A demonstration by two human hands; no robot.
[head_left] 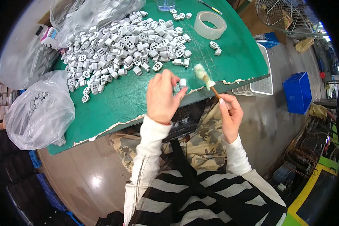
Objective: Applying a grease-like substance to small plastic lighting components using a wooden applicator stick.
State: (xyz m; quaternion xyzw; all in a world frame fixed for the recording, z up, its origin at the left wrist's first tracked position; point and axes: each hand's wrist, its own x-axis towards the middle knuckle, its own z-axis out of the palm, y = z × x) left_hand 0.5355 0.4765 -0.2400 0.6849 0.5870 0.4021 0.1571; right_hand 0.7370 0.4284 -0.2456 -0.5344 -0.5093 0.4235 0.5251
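Note:
Between the thumb and fingers of my left hand (162,96) is a small light-grey plastic part (182,83). My right hand (231,114) grips a thin brown stick (216,92), whose tip carries a pale, fluffy cotton wad (202,74). The wad points up and left, a short way to the right of the grey part and apart from it. Beyond my left hand spreads a big loose pile of similar grey plastic parts (120,49), some showing a face with several holes. Both hands are above the near edge of the green tabletop (113,107).
A clear bag (41,113) holding grey parts sits at the table's left, with more plastic bags (94,19) behind. A tape roll (210,25) lies at the far right, near two loose parts (215,48). A white basket (265,81) and blue bin (297,93) stand right.

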